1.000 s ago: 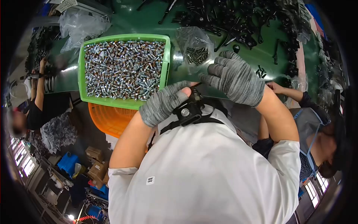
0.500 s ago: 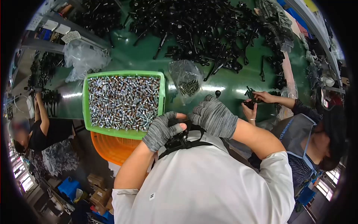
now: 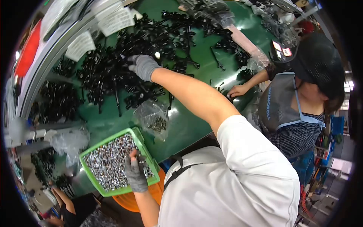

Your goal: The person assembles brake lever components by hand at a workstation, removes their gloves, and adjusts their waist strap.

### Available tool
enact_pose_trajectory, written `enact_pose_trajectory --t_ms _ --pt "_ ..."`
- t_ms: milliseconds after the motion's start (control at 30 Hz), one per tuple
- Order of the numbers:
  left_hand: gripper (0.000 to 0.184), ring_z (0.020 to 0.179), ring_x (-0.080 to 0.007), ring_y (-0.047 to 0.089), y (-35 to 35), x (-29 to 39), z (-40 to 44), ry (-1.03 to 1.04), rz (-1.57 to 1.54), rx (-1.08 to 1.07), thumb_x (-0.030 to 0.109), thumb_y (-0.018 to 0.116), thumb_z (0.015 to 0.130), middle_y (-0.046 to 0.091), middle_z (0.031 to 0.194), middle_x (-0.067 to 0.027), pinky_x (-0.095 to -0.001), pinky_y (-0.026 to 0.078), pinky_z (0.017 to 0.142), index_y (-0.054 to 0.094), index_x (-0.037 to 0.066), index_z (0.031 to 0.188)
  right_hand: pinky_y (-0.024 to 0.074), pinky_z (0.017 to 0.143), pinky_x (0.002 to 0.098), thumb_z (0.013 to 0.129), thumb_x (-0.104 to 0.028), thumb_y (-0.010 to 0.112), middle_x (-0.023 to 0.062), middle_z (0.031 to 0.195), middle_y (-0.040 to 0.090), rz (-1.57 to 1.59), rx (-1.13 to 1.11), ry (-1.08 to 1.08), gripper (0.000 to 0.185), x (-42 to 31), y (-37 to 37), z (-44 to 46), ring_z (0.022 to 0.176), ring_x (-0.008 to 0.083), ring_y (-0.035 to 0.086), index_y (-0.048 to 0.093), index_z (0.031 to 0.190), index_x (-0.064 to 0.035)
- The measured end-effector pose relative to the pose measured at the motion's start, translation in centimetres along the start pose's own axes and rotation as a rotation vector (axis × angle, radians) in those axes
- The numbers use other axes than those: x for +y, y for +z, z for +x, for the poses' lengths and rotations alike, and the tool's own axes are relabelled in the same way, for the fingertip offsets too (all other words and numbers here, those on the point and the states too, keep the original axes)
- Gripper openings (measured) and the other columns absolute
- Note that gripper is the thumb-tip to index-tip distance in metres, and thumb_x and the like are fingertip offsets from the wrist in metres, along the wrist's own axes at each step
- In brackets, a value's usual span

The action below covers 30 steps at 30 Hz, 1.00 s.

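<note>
My right hand [image 3: 145, 67], in a grey knit glove with bare fingertips, reaches out over the heap of black metal parts [image 3: 124, 45]. Its fingers are apart at the heap, with no part seen gripped in them. My left hand [image 3: 136, 172], gloved the same way, is over the right side of a green bin [image 3: 90, 181] filled with small silvery bolts [image 3: 109, 162]. Its fingers are curled; whatever they may hold cannot be made out against the bolts.
A clear plastic bag of bolts [image 3: 157, 123] lies on the green table [image 3: 193, 125]. Under the bin is an orange basket [image 3: 157, 191]. A co-worker [image 3: 281, 102] sits close on my right, one hand [image 3: 238, 90] on the table; another person [image 3: 77, 208] is at lower left.
My hands were together at my chest around a black part and have parted. The right has gone forward to the heap, the left to the bin. The view has turned.
</note>
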<state>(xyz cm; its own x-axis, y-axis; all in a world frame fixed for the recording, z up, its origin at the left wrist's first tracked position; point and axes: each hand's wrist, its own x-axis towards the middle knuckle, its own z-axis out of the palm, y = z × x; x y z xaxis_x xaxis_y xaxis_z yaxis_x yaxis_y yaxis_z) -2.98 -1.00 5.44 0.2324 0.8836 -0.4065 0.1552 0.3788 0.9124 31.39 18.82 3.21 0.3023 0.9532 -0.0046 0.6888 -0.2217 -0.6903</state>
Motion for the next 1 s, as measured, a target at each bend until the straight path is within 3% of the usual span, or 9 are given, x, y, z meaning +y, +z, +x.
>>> enact_pose_trajectory --t_ms 67,133,167,267,400,600,767,833,1000 --pt "0.07 0.088 -0.0172 0.062 -0.2 -1.2 -0.7 0.035 0.097 -0.012 0.059 0.056 0.092 0.059 0.11 -0.0095 -0.0264 0.05 0.065 0.054 -0.003 0.125 0.0458 0.101 0.0386 0.088 -0.036 0.064 0.0194 0.12 0.065 -0.013 0.024 0.035 0.042 3.1 -1.9 -0.2 0.113 0.0343 0.061 0.066 0.122 -0.011" --pt "0.041 0.086 -0.0185 0.067 -1.8 -3.4 -1.2 -0.007 0.071 -0.025 0.033 0.052 0.1 0.058 0.113 -0.0088 -0.0254 0.053 0.059 0.054 0.001 0.127 0.0469 0.101 0.0387 0.088 -0.037 0.062 0.0186 0.121 0.065 -0.08 0.159 0.256 0.04 8.4 -6.1 -0.7 0.112 0.0339 0.062 0.068 0.119 -0.0115" --pt "0.042 0.083 -0.0188 0.067 -3.1 -5.9 -1.4 0.171 0.322 -0.001 0.034 0.05 0.101 0.059 0.11 -0.0081 -0.0258 0.054 0.057 0.054 0.001 0.126 0.0489 0.098 0.0406 0.087 -0.037 0.063 0.0177 0.118 0.066 -0.299 0.234 0.224 0.041 12.9 -7.8 -0.4 0.108 0.0341 0.064 0.068 0.117 -0.0098" --pt "0.061 0.081 -0.0195 0.066 -2.7 -5.9 -2.2 -0.163 -0.014 0.066 0.05 0.061 0.092 0.059 0.109 -0.0074 -0.029 0.054 0.056 0.052 0.001 0.128 0.0498 0.096 0.0426 0.089 -0.037 0.062 0.0224 0.119 0.064 -0.379 0.398 0.565 0.046 24.7 -13.5 -0.3 0.115 0.0362 0.059 0.058 0.123 -0.0072" --pt "0.068 0.08 -0.0211 0.064 -0.7 -7.2 -1.9 -0.231 -0.071 0.106 0.054 0.066 0.088 0.059 0.103 -0.0099 -0.0296 0.052 0.055 0.052 0.0 0.127 0.0459 0.102 0.0437 0.091 -0.038 0.061 0.021 0.124 0.062 -0.642 0.39 0.581 0.047 34.8 -15.6 2.8 0.122 0.0356 0.055 0.055 0.129 -0.0116" --pt "0.06 0.076 -0.0204 0.063 3.5 -3.1 -0.3 -0.294 -0.131 0.016 0.047 0.062 0.091 0.063 0.1 -0.0138 -0.0307 0.052 0.061 0.054 -0.003 0.124 0.0484 0.097 0.0413 0.087 -0.04 0.066 0.0166 0.115 0.068 -0.402 0.447 0.772 0.044 35.1 -14.8 5.7 0.114 0.0337 0.062 0.065 0.123 -0.0138" --pt "0.07 0.083 -0.0212 0.065 7.3 -0.3 4.4 -0.209 -0.039 -0.225 0.057 0.057 0.091 0.063 0.109 -0.0133 -0.0302 0.051 0.065 0.054 0.0 0.13 0.0524 0.075 0.036 0.085 -0.025 0.073 0.014 0.091 0.073 -0.073 0.616 0.258 0.024 29.1 -12.4 1.1 0.084 0.0263 0.07 0.072 0.096 -0.004" --pt "0.069 0.076 -0.0162 0.063 11.2 1.5 7.2 -0.143 -0.155 -0.245 0.059 0.057 0.091 0.066 0.097 -0.0074 -0.0287 0.05 0.067 0.056 0.001 0.128 0.0516 0.074 0.0322 0.086 -0.025 0.074 0.0135 0.089 0.073 0.015 0.449 0.033 0.024 20.2 -12.4 -2.8 0.081 0.0222 0.068 0.071 0.093 -0.0016" --pt "0.068 0.106 -0.022 0.062 19.2 3.9 13.5 -0.184 -0.759 -0.324 0.053 0.062 0.091 0.061 0.121 -0.0111 -0.0361 0.052 0.088 0.046 0.009 0.14 0.0534 0.075 0.0397 0.085 -0.026 0.07 0.0088 0.097 0.066 0.011 -0.021 -0.657 0.021 8.8 -7.8 -10.8 0.087 0.032 0.063 0.07 0.1 -0.0111"
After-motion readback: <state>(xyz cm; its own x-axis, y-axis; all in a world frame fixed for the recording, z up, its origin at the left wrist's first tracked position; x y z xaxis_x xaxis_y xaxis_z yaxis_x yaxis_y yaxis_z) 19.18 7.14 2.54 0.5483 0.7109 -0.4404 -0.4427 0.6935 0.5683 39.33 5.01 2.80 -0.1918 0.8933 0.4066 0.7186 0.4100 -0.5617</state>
